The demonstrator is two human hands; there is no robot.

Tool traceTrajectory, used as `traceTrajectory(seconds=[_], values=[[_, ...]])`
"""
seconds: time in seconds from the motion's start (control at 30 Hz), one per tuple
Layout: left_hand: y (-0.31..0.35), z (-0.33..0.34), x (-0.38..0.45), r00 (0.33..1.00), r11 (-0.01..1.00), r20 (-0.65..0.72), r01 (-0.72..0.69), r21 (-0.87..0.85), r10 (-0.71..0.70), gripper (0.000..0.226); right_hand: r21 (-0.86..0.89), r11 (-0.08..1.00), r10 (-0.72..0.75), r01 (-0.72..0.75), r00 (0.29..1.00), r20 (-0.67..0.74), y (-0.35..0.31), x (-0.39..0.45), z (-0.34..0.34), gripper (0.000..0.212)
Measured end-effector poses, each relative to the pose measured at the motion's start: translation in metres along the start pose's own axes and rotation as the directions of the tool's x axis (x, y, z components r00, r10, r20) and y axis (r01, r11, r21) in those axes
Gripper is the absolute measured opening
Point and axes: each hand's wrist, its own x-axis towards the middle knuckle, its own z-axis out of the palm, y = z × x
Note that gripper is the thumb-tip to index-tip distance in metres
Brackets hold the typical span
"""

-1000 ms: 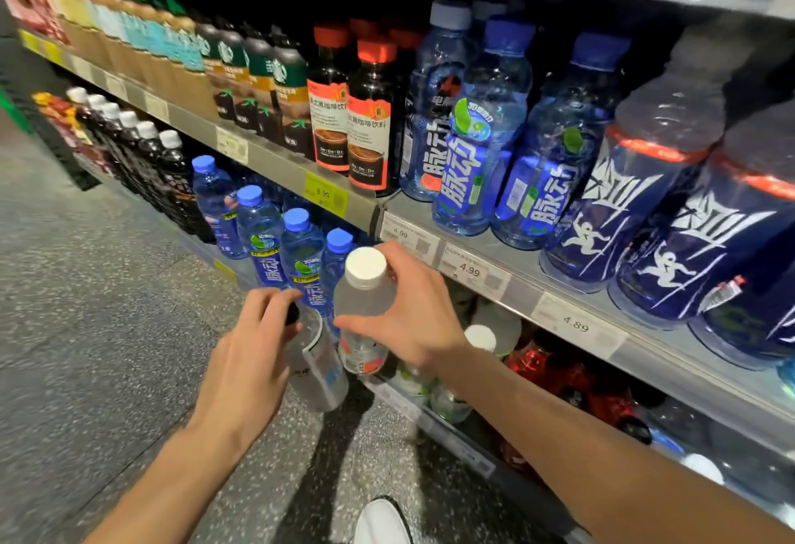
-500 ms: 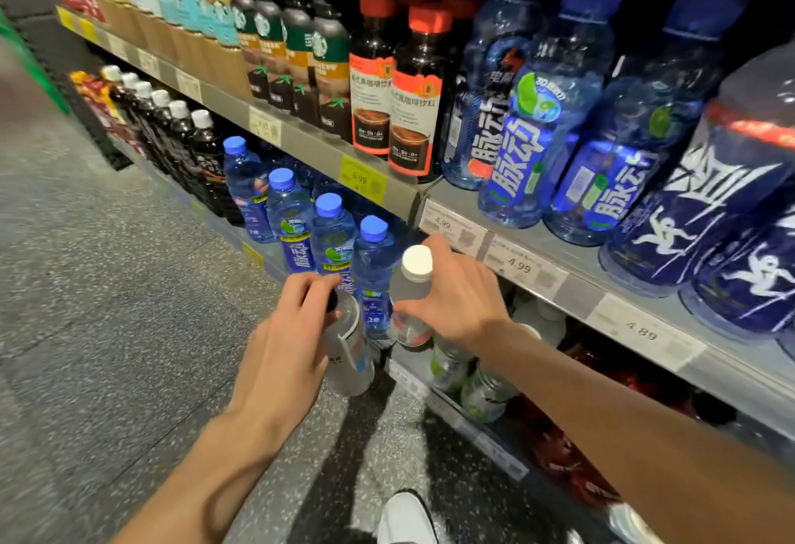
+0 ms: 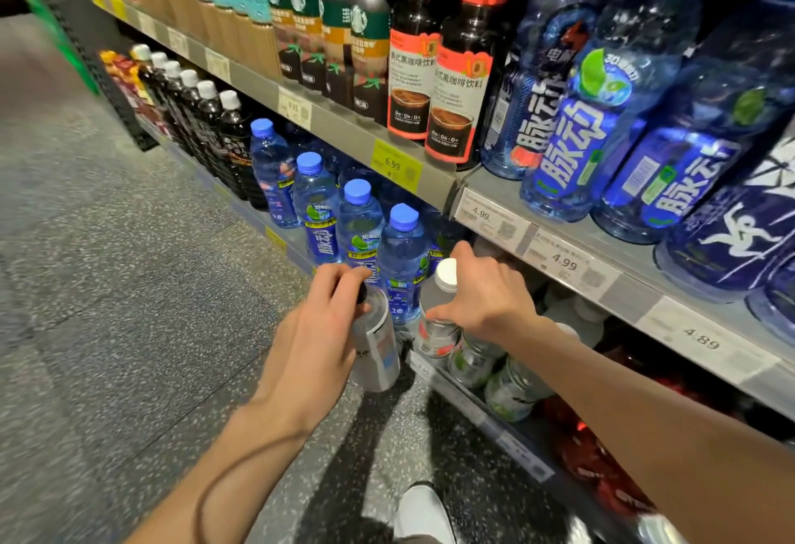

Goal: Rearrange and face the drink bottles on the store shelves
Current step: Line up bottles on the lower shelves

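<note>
Blue-capped bottles (image 3: 359,225), white-capped clear bottle (image 3: 439,311)

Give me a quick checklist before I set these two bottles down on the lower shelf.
1. Left hand grips the grey bottle by its top: ok.
2. Right hand grips the white-capped bottle: ok.
3. Grey bottle over the shelf: not ok, it hangs over the floor.
4. Free slot beside the blue-capped bottles: cannot tell.
5. White-capped bottle's label facing out: cannot tell.
</note>
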Motion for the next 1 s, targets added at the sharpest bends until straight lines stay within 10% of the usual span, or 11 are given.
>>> traceTrajectory(seconds=[0.37,0.6,0.7,0.83,1.0], values=[[0.010,-0.008,0.009,1.000,1.000,0.003,-0.007,0.026,0.007,0.071,-0.085,0.996,-0.016,0.029,0.988,0.154,-0.005,0.018,-0.002,0.066],[0.031,-0.017,0.016,0.994,0.995,0.046,-0.100,0.027,0.099,0.069,-0.181,0.962,-0.234,0.203,0.957,-0.171,-0.013,-0.024,-0.008,0.066],[0.050,-0.026,0.018,0.982,0.983,0.046,-0.180,-0.026,0.181,0.059,0.131,0.905,-0.323,0.405,0.854,-0.409,-0.017,-0.069,-0.009,0.042],[0.079,-0.039,0.015,0.946,0.933,0.044,-0.306,-0.188,0.320,0.047,0.624,0.727,-0.140,0.289,0.951,-0.277,-0.010,-0.106,-0.025,0.067],[0.127,-0.048,0.017,0.903,0.851,-0.064,-0.424,-0.310,0.426,0.036,0.829,0.548,0.076,0.117,0.979,-0.188,0.021,-0.154,-0.056,0.067]])
